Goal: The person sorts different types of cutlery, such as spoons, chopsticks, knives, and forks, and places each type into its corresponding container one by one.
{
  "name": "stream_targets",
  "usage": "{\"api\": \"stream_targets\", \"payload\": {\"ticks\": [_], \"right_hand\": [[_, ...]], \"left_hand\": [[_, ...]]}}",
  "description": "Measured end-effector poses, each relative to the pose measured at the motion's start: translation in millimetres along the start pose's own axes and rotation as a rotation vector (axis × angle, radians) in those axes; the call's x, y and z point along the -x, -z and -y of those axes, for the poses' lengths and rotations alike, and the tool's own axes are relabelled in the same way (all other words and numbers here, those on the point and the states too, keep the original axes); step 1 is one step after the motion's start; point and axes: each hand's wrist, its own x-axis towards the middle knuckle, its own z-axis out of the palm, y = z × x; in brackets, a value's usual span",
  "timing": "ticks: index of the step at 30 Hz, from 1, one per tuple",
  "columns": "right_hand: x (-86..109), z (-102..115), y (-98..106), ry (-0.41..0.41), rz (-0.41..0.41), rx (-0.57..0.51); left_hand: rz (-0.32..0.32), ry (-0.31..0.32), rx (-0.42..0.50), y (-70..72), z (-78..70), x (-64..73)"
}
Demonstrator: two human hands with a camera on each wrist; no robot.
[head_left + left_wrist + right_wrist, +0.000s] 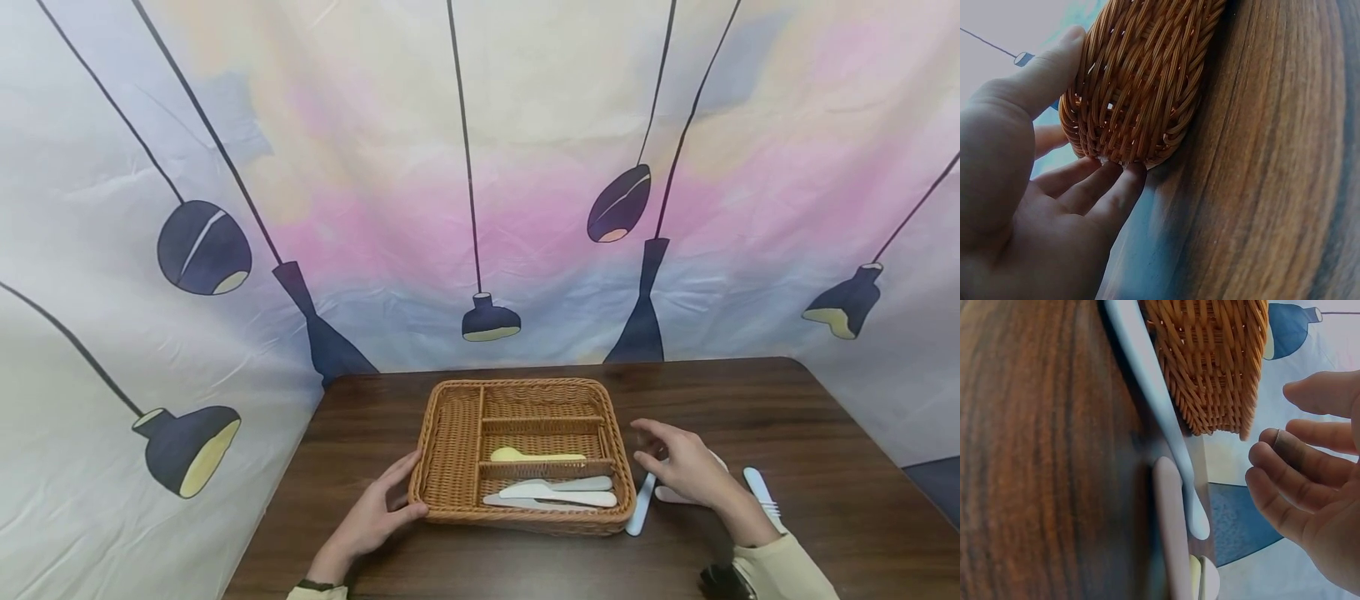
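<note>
A wicker basket [453, 450] with several compartments sits on the table. Along its left side, my left hand [378, 510] holds the near corner; in the left wrist view the thumb lies along the rim and the fingertips touch the woven wall. The front compartment holds white knives [558, 493], and a yellow spoon [510, 455] lies in the one behind. Just right of the basket, my right hand [686, 467] hovers with loosely bent fingers and nothing between them. Below it lies a light blue utensil [1154, 394], beside a pinkish handle [1169, 519].
A light blue fork [761, 492] lies on the dark wooden table [832, 533] to the right. Pale and yellow utensil ends [1209, 578] show past the pinkish handle. Behind the table hangs a cloth backdrop [390, 208] printed with lamps.
</note>
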Motion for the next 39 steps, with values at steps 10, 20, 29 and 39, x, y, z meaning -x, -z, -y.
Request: {"api": "stream_targets", "payload": {"ticks": [10,20,29,39], "right_hand": [[4.5,-2.1,-4.7,0.025,0.02,-0.018],[1.3,1.7,-6.1,0.022,0.02,0.001],[2.5,-1.4,-6.8,0.031,-0.006,0.017],[5.2,-2.4,-6.2,0.002,-0.006,0.044]], "left_hand": [[-0.011,0.002,-0.001,-1.2,2.3,5.9],[-0.01,-0.007,-0.001,1.4,1.4,3.2],[0.001,0.024,0.009,0.4,-1.9,-0.2],[0.003,-0.012,0.009,0.9,-0.7,0.0]]}}
